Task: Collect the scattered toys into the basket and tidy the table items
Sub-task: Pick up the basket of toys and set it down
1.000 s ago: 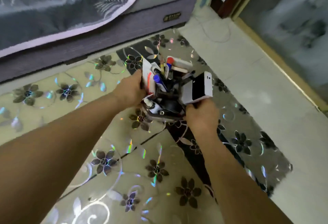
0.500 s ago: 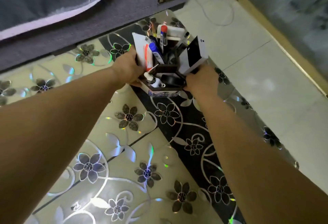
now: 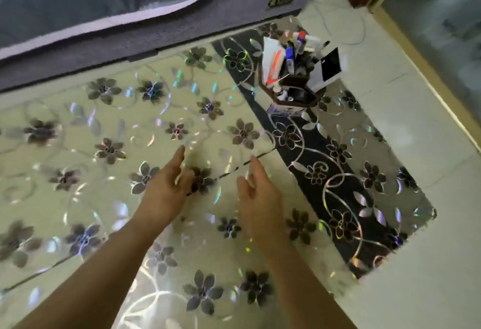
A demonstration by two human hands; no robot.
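A: Entry, head view. Our left hand hangs over the cream part of the bench, fingers loosely spread, holding nothing. Our right hand is just beside it, palm turned inward, fingers slack, also holding nothing. The 2 hands are apart, with a dark seam line of the bench surface showing between them.

B: Contact with the bench?

A: We cannot tell; both hands are motion-blurred. Both forearms enter from the lower edge of the view.

B: Where is the organizer?

A: The desk organizer stands upright on the dark floral strip of the bench, near the far right corner, well apart from both hands. It is a dark holder with several compartments.

B: Contents?

A: We note a white tube with orange marking leaning at its left side, pens with blue and red caps standing behind it, and a white box with a black face tilted at its right side. The front compartment looks dark; its contents are too blurred to tell.

B: Surroundings?

A: The bench carries a glossy cover with silver flowers, cream on the left, black on the right. Beyond its far edge lies a bed with grey bedding. White floor tiles lie to the right.
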